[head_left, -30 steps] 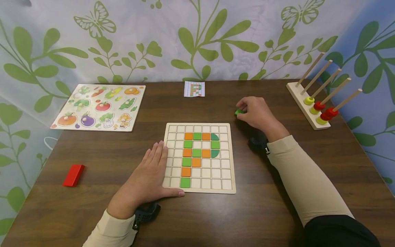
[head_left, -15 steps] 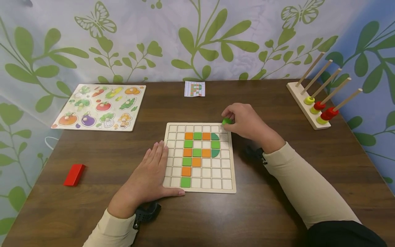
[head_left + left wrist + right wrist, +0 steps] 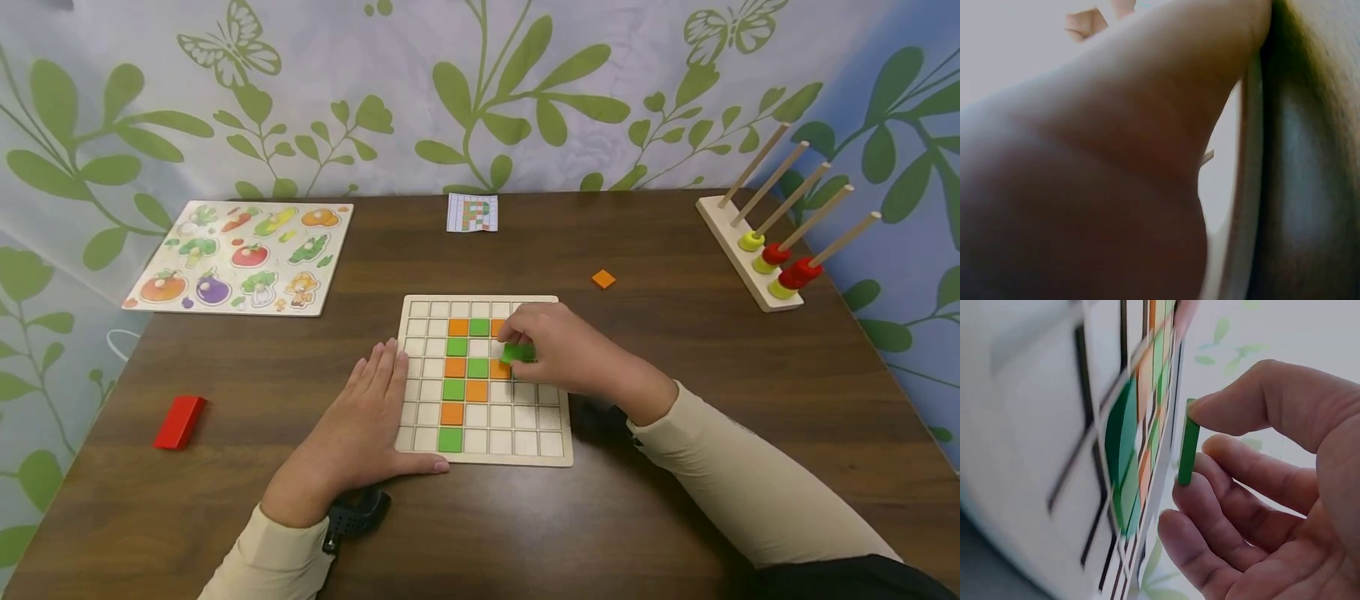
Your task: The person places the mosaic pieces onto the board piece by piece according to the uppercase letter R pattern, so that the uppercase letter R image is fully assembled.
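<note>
In the head view, a square wooden grid board (image 3: 517,458) lies on the table, with orange, green and dark green tiles set in some squares. My left hand (image 3: 360,417) rests with straight fingers along the board's left edge, its thumb at the bottom edge. Over the upper right part of the board, my right hand (image 3: 558,346) pinches a green square tile (image 3: 1189,447) between thumb and fingers. The right wrist view has this tile edge-on, held just off the board. Some placed tiles on the right are covered by that hand.
One orange tile (image 3: 603,279) lies beyond the board. A small pattern card (image 3: 472,213) is at the back edge. To the left are a vegetable puzzle (image 3: 240,258) and a red block (image 3: 179,422); a peg stand with rings (image 3: 750,254) stands right.
The right hand has carried the green tile left and toward the person, from beyond the board to over it. The orange tile has come into sight. The left hand stays put.
</note>
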A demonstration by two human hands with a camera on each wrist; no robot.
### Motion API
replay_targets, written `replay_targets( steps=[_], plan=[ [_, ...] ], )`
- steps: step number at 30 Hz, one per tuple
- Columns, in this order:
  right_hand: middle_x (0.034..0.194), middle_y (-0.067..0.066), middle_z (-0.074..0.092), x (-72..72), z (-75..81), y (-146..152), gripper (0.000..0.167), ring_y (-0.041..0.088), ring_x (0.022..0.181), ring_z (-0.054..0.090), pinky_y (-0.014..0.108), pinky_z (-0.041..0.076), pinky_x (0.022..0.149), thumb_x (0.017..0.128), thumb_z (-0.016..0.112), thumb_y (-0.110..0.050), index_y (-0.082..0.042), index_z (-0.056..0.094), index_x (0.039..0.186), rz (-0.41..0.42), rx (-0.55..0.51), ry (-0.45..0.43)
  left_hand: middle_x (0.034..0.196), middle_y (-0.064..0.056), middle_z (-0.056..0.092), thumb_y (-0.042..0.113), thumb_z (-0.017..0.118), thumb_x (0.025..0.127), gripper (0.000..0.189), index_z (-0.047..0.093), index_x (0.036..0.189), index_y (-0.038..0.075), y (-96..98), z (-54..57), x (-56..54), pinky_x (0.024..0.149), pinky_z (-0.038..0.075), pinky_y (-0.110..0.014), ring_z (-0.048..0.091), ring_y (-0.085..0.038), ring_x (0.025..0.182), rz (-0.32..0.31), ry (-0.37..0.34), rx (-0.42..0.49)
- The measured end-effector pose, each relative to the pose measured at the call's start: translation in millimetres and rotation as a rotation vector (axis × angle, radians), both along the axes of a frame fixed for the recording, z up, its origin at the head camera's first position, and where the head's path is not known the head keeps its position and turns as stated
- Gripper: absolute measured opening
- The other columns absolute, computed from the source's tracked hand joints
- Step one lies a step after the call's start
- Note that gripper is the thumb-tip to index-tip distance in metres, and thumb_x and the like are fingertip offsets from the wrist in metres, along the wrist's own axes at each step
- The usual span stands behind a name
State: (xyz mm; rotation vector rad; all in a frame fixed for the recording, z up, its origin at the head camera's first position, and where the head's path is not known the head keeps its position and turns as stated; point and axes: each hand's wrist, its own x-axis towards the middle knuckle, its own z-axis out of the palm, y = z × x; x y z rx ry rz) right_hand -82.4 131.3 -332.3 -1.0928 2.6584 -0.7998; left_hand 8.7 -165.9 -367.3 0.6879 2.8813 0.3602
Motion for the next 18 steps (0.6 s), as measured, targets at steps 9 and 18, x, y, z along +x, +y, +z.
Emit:
replay_targets(
  steps=[9, 18],
  plan=[
    [0.103, -0.002, 0.068, 28.3, -1.1, -11.8, 0.022, 0.015, 0.092, 0.063, 0.035, 0.053, 0.087, 0.086, 0.082, -0.005, -0.007, 0.077, 0.107, 0.151, 0.024, 0.000, 0.168, -0.032, 0.014, 0.090, 0.068, 0.074, 0.144, 0.019, 0.161, -0.014, -0.1, 0.3, 0.8, 0.123, 0.017, -0.055, 0.014, -0.045, 0.156, -0.008, 0.009, 0.012],
    [0.100, -0.003, 0.068, 38.7, -5.1, -15.4, 0.022, 0.013, 0.087, 0.059, 0.028, 0.054, 0.081, 0.086, 0.085, -0.006, -0.007, 0.076, 0.106, 0.208, 0.050, -0.073, 0.169, -0.031, 0.014, 0.090, 0.068, 0.074, 0.143, 0.019, 0.162, -0.013, -0.3, 0.1, 1.5, 0.124, 0.016, -0.055, 0.013, -0.044, 0.156, -0.001, 0.002, 0.012]
  ],
)
